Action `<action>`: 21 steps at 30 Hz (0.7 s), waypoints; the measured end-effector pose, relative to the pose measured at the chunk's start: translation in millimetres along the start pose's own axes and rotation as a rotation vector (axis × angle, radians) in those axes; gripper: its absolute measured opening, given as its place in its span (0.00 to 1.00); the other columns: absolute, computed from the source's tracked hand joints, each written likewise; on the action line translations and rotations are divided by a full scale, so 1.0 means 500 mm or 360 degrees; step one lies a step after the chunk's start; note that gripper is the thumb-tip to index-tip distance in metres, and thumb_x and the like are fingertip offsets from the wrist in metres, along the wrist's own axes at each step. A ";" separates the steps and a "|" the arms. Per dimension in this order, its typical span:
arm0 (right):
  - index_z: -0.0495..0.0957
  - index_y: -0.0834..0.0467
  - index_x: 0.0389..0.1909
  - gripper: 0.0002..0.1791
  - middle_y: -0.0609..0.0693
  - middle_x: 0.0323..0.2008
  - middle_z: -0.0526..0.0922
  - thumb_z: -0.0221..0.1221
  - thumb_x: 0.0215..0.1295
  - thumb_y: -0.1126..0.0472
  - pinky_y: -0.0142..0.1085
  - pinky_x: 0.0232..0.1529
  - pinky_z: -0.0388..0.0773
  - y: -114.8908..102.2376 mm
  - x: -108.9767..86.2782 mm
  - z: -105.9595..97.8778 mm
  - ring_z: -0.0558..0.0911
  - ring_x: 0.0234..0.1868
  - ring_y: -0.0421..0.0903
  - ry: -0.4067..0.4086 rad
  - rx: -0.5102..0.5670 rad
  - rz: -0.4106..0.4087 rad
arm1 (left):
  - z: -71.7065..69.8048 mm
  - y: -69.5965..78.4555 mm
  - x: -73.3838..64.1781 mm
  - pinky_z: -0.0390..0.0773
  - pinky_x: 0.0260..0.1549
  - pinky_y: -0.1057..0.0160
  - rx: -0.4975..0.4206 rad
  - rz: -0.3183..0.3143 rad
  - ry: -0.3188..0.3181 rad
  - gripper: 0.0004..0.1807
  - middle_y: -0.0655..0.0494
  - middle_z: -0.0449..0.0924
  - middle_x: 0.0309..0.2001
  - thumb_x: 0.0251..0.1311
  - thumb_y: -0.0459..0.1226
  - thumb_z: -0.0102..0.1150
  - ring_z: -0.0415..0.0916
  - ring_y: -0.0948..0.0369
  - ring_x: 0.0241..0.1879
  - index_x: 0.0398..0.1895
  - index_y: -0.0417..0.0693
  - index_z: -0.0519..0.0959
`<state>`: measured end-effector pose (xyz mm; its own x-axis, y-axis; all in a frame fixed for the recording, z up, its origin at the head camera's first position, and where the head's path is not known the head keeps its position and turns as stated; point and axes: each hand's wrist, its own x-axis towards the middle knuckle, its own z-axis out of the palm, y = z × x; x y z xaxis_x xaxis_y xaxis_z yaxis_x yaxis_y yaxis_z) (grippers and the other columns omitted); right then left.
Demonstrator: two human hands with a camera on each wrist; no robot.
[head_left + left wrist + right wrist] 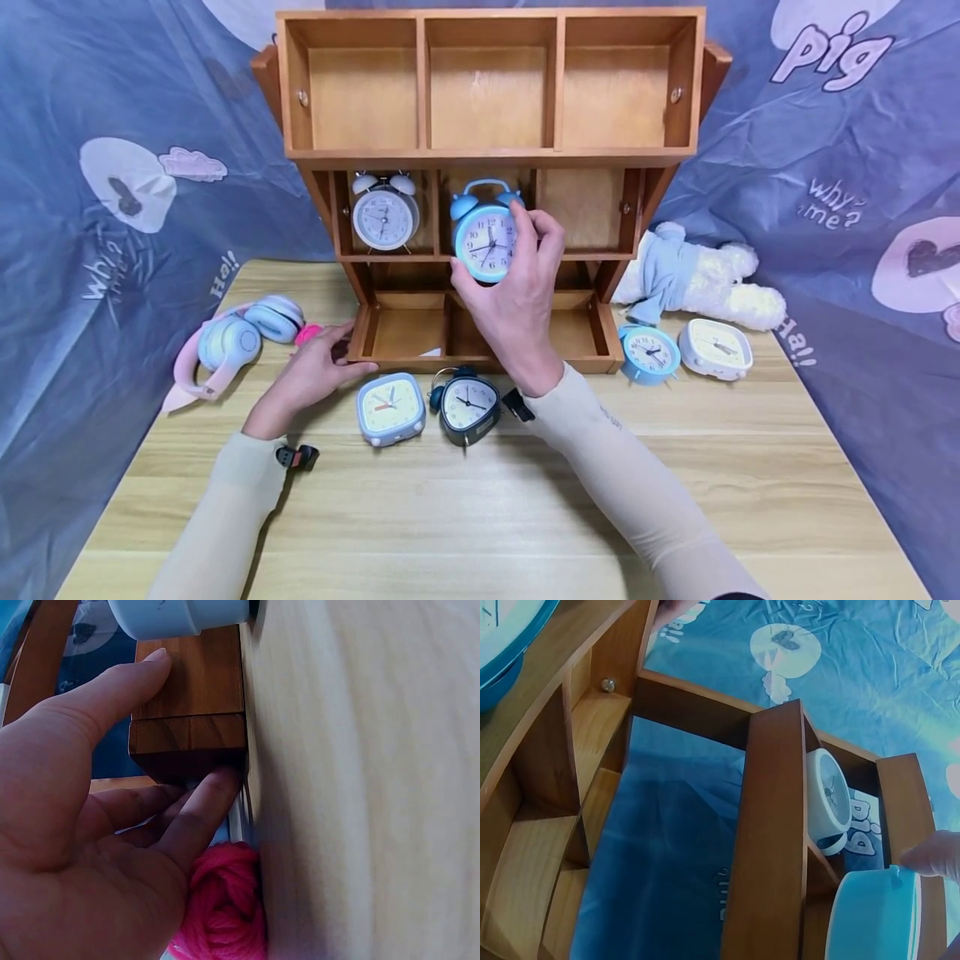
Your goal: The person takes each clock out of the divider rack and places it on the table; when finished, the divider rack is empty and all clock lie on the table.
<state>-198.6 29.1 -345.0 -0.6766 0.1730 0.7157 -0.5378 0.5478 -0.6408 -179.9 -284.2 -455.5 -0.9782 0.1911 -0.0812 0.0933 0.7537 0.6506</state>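
My right hand point(517, 304) pinches a light blue twin-bell alarm clock point(486, 242) by its rim, thumb low and fingers at the right side. The clock is upright at the middle compartment of the wooden shelf's second tier. Left of it, a white twin-bell alarm clock point(385, 218) stands in the neighbouring compartment. My left hand point(318, 367) holds the lower left corner of the wooden shelf point(487, 154), thumb along the front and fingers at the side. In the left wrist view that corner point(187, 731) lies between thumb and fingers.
Before the shelf stand a blue-grey square clock point(392, 408) and a dark triangular clock point(468, 408). On the right are a blue round clock point(649, 354), a white clock point(716, 348) and a white plush toy point(712, 279). Headphones point(232, 342) and pink yarn point(225, 907) lie left.
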 end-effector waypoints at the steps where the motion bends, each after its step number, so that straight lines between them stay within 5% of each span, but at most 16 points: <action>1: 0.72 0.66 0.78 0.49 0.66 0.66 0.68 0.81 0.58 0.53 0.50 0.71 0.78 0.000 -0.001 -0.001 0.71 0.70 0.61 -0.0003 -0.0005 0.0005 | 0.000 0.000 0.000 0.74 0.77 0.32 -0.0002 0.0000 0.0000 0.54 0.27 0.70 0.80 0.71 0.52 0.77 0.74 0.32 0.77 0.87 0.31 0.61; 21: 0.73 0.65 0.78 0.50 0.67 0.67 0.68 0.81 0.57 0.52 0.53 0.69 0.80 0.004 -0.032 -0.033 0.71 0.70 0.62 -0.0087 -0.0067 0.0092 | 0.002 0.001 0.000 0.77 0.75 0.33 -0.0040 0.0000 0.0000 0.53 0.27 0.73 0.78 0.71 0.51 0.77 0.78 0.34 0.74 0.87 0.32 0.62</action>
<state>-180.3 40.9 -352.9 -0.7329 0.1607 0.6610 -0.4765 0.5722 -0.6674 -179.4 -282.9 -456.1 -0.9782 0.1913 -0.0809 0.0889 0.7377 0.6693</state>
